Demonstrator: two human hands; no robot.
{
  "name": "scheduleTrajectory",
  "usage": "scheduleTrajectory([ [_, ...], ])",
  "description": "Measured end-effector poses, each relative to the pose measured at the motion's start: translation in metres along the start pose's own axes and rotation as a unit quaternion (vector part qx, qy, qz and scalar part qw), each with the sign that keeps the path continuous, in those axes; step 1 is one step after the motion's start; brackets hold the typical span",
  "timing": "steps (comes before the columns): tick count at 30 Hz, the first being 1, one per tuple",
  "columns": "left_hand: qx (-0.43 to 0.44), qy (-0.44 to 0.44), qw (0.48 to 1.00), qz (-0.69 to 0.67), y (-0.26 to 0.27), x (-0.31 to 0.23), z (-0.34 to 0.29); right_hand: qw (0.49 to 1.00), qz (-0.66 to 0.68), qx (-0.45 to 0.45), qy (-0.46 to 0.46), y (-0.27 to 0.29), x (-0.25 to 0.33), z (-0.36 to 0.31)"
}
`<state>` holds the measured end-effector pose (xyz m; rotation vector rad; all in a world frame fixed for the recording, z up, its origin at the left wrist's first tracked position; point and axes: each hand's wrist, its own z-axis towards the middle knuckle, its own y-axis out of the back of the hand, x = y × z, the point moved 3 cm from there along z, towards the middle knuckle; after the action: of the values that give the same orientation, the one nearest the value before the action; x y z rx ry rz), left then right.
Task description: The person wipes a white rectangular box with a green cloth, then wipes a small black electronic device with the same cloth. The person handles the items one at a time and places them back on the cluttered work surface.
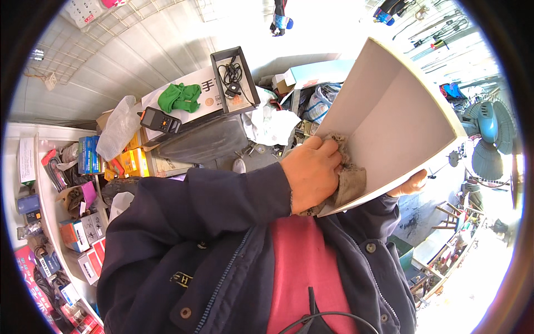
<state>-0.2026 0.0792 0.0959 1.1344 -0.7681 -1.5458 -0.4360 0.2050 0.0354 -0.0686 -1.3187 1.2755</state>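
In front of my chest a large open box lid (361, 100), pale grey inside with cream edges, is held up at a tilt. My left hand (312, 173) reaches across from the left, closed around a crumpled grey-brown rag (351, 181). The rag presses against the inside of the lid near its lower left corner. Behind the lid's lower right edge, my right hand (410, 185) grips it from outside. Only part of that hand shows; the rest is hidden by the lid.
On the left stand a black tray with a coiled cable (235, 78), a green cloth (179, 98) and a handheld device (160, 119). Shelves (50, 195) hold several small boxes. A blue fan (488, 125) is at the right, beside a wooden stool (448, 216).
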Motion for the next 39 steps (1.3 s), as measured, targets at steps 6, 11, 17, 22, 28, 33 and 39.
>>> scheduleTrajectory([
  [6,0.071,-0.035,0.994,-0.07,-0.02,-0.008,0.001,1.0,0.005,0.006,-0.011,0.0,-0.004,-0.003],
  [11,0.107,-0.038,0.971,-0.21,-0.029,-0.002,0.002,1.0,0.004,0.014,-0.02,0.001,-0.004,-0.004],
  [17,0.037,-0.036,0.938,-0.342,-0.044,-0.005,-0.003,1.0,-0.002,0.017,-0.025,0.004,0.0,-0.004],
  [22,0.021,-0.063,0.92,-0.387,-0.067,-0.015,-0.003,0.999,-0.006,0.021,-0.03,0.003,0.0,-0.001],
  [28,0.002,-0.136,0.937,-0.322,-0.08,-0.022,-0.005,0.999,-0.001,0.028,-0.04,-0.004,-0.011,0.005],
  [33,-0.174,0.035,0.736,-0.653,-0.065,-0.002,-0.005,0.998,0.012,0.032,-0.052,-0.01,-0.031,0.009],
  [39,-0.057,0.11,0.661,-0.74,-0.064,0.001,0.001,0.995,-0.082,-0.005,-0.056,-0.006,-0.037,0.015],
])
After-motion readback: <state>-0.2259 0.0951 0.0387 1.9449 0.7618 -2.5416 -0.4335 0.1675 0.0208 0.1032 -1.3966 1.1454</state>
